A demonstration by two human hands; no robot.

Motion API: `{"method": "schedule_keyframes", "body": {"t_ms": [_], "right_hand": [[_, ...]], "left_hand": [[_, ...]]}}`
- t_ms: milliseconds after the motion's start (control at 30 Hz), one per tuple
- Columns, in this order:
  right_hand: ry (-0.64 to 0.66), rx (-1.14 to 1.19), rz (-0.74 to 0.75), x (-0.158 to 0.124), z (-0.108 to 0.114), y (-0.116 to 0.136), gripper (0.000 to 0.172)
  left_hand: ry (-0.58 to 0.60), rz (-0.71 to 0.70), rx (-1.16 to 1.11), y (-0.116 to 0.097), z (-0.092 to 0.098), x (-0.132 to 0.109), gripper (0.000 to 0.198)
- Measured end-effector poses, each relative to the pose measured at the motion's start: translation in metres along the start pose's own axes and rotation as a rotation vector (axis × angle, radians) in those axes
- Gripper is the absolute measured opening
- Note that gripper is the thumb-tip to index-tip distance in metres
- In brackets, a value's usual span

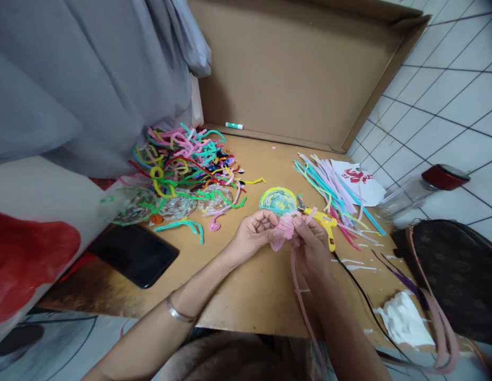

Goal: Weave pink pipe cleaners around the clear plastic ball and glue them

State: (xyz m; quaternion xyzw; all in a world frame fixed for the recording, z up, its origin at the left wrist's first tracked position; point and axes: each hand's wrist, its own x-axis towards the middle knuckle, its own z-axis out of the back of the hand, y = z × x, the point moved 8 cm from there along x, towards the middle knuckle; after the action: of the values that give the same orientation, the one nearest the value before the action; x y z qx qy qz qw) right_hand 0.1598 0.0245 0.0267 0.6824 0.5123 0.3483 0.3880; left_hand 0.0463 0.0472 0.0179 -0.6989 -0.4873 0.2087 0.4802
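My left hand [258, 233] pinches the left side of a bundle of pink pipe cleaners [284, 226], folded or wound into a small shape. Closed on the right side of the same bundle is my right hand [309, 238]. One pink end sticks up past the right fingers, and a long pink strand [299, 286] hangs below that hand. Just beyond my hands lies a round disc [278, 199] with a yellow rim and a mottled green-white middle. A yellow glue gun [327, 225] rests behind my right hand, its black cord running toward me.
Tangled colourful pipe cleaners [186, 153] pile up at left, above several mottled discs [214, 200] and a black phone [135, 255]. Straight pipe cleaners [335, 185], a glass bottle [424, 185], a brown bag [452, 275] and crumpled tissue [404, 320] are at right. A glue stick [234, 126] lies by the cardboard [285, 69].
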Motion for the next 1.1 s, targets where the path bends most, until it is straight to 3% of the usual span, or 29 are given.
{"method": "schedule_keyframes", "body": {"t_ms": [600, 867, 1100], "right_hand": [[-0.011, -0.018, 0.029, -0.0018, -0.0022, 0.0029, 0.029], [-0.015, -0.029, 0.02, -0.0034, -0.0054, 0.0041, 0.031], [-0.026, -0.034, 0.023, -0.0028, 0.0001, 0.0, 0.029]], "left_hand": [[-0.017, 0.019, -0.034, 0.0007, 0.0019, 0.0001, 0.042], [0.059, 0.035, -0.027, 0.0045, -0.0031, -0.0018, 0.039], [0.012, 0.005, -0.055, 0.0038, 0.0018, -0.0002, 0.045]]}}
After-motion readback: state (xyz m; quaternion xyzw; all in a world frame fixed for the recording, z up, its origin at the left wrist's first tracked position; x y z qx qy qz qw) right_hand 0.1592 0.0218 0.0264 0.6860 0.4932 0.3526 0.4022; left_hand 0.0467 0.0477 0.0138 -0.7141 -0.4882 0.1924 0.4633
